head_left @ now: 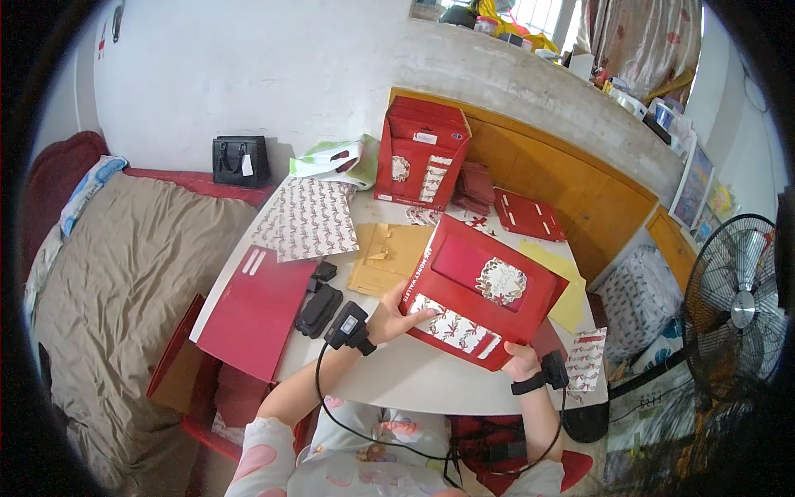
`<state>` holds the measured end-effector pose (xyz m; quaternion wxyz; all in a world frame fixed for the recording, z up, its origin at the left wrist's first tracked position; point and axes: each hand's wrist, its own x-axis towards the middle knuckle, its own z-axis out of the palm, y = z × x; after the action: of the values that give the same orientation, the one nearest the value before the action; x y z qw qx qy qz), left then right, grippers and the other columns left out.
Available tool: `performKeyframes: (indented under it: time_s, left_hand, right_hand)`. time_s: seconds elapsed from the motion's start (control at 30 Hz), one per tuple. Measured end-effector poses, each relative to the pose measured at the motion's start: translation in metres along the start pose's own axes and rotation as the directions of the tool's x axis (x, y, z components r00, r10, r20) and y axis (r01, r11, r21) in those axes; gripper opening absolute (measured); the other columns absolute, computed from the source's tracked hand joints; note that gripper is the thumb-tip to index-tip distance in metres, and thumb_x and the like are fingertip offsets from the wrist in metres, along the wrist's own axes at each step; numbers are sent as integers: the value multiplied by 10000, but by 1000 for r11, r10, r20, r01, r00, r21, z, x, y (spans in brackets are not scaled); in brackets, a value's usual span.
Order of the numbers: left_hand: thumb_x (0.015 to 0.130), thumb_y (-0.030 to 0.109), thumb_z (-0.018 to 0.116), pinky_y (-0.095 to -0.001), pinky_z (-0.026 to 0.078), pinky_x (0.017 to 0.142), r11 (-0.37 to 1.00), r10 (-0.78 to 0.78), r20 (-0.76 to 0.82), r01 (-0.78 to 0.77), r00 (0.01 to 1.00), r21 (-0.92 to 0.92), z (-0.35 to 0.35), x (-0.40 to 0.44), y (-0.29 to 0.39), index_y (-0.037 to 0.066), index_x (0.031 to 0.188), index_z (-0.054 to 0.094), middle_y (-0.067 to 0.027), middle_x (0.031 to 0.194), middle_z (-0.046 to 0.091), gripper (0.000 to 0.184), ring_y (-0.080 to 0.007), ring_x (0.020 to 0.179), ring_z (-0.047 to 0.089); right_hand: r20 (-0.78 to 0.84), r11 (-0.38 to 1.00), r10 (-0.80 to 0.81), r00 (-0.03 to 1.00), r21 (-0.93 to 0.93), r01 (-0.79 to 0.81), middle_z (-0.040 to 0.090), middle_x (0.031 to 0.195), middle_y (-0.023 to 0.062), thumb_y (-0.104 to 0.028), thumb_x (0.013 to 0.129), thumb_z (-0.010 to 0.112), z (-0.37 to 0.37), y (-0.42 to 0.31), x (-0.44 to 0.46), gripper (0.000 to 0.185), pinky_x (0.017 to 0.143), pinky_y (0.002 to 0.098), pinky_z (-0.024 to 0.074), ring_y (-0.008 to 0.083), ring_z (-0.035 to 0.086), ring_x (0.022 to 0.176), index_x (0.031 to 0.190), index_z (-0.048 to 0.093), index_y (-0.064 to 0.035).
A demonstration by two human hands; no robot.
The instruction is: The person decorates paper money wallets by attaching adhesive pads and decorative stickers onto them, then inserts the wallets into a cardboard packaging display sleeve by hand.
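Note:
A flat red box of money wallets (455, 286) is tilted above the front of the white table. It has a dark red panel, a gold-and-white wreath emblem and a white patterned strip. My left hand (392, 320) grips its left edge, with the thumb lying over the front face. At the lower right corner my right hand (522, 362) pinches the edge. The fingers behind the box are hidden. Beyond it, a stack of similar red boxes (422, 153) stands on the table. Brown cardboard (383, 261) lies behind my left hand.
A dark red sheet (257, 313), patterned paper (310, 219) and black devices (319, 311) are on the left of the table (331, 374). Yellow paper (570, 308) and a slotted red sheet (530, 214) lie right. A fan (743, 302) stands far right; cables hang from my wrists.

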<state>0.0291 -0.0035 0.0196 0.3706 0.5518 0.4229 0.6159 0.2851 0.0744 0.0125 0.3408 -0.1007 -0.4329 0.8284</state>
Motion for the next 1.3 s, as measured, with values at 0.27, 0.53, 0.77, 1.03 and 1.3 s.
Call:
performKeyframes:
  time_s: [0.27, 0.53, 0.77, 1.03, 1.3]
  left_hand:
    - [751, 140, 659, -287, 425, 842, 1000, 4, -11, -4, 1000, -25, -1, -1, 2, -28, 1223, 337, -104, 1073, 542, 596, -136, 958, 521]
    - [770, 149, 640, -282, 451, 796, 999, -35, -38, 35, 999, 3, -2, 0, 5, -42, 1140, 400, -120, 1016, 568, 481, -129, 906, 548]
    - [774, 223, 642, -272, 435, 793, 999, 1, -7, -1, 1000, 44, -5, 2, 0, -36, 1145, 410, -97, 1011, 563, 508, -115, 905, 532]
    - [779, 225, 635, -274, 408, 835, 995, -68, 18, 69, 998, -66, -3, 0, 0, -34, 1180, 378, -89, 1046, 544, 543, -117, 945, 505]
    - [787, 207, 625, -281, 419, 829, 1000, -6, -6, 6, 1000, -16, -2, -2, 3, -33, 1184, 368, -101, 1051, 547, 531, -129, 942, 520]
  right_hand:
    - [102, 997, 27, 994, 67, -34, 416, 1256, 129, -163, 669, 680, 12, -7, 8, 704, 959, 408, 327, 278, 407, 1147, 1259, 323, -22]
    - [42, 998, 23, 999, 60, -26, 408, 1250, 142, -198, 665, 664, 19, -7, 8, 716, 950, 449, 329, 306, 404, 1139, 1261, 305, -30]
    - [-18, 997, 5, 1000, 71, -4, 440, 1220, 135, -146, 668, 665, 15, -4, 6, 673, 939, 451, 347, 305, 433, 1110, 1243, 336, -34]
    - [-10, 998, -32, 999, 62, 32, 442, 1225, 144, -143, 680, 666, 12, -2, 5, 666, 939, 418, 354, 285, 438, 1115, 1244, 337, -15]
    - [109, 995, -24, 994, 97, 13, 424, 1239, 145, -192, 649, 691, 6, 2, 11, 740, 942, 411, 349, 289, 425, 1126, 1255, 310, -7]
